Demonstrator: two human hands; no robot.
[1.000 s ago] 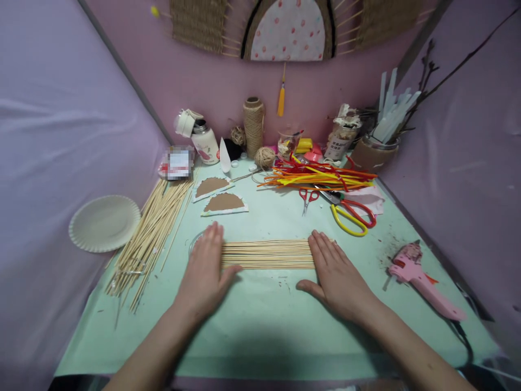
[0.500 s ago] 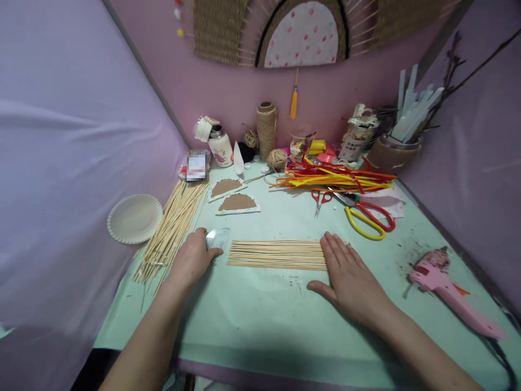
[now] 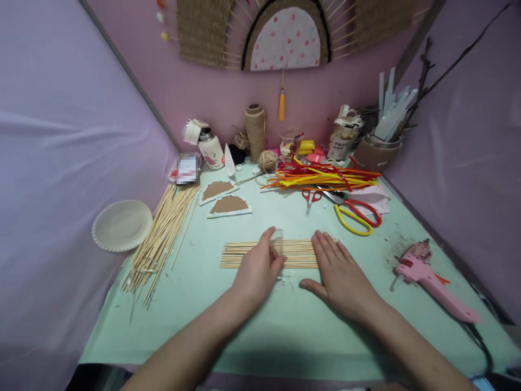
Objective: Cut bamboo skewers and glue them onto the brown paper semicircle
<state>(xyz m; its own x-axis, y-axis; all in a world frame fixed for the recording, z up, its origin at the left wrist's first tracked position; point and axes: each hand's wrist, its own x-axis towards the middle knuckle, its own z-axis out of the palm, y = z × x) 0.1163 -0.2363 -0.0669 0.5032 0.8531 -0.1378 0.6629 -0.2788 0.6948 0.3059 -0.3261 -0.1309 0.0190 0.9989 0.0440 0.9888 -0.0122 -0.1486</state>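
Moved: left hand (image 3: pixel 256 271) came back from the table's left side, where it had picked up a small clear piece, and now sits over the middle of the skewer row (image 3: pixel 248 254); right hand hasn't budged.
Left hand: fingers curled, pinching a small clear plasticky bit (image 3: pixel 277 234) between thumb and fingertips, right above the sticks. Can't tell what it is.
Right hand (image 3: pixel 340 271): flat and spread, palm down, fingers pressing the row's right end.
Skewer row: thin pale bamboo sticks side by side in a flat mat, mid-table on the mint green table (image 3: pixel 252 336).
Loose skewers (image 3: pixel 163 231): messy long pile to the left, beside a round white paper plate (image 3: pixel 121 225).
Behind: yellow and red scissors (image 3: pixel 356 214), orange and red pipe cleaners (image 3: pixel 321 178), jute twine spool (image 3: pixel 255 130).
Right: pink glue gun (image 3: pixel 431 282), well apart from the hands.
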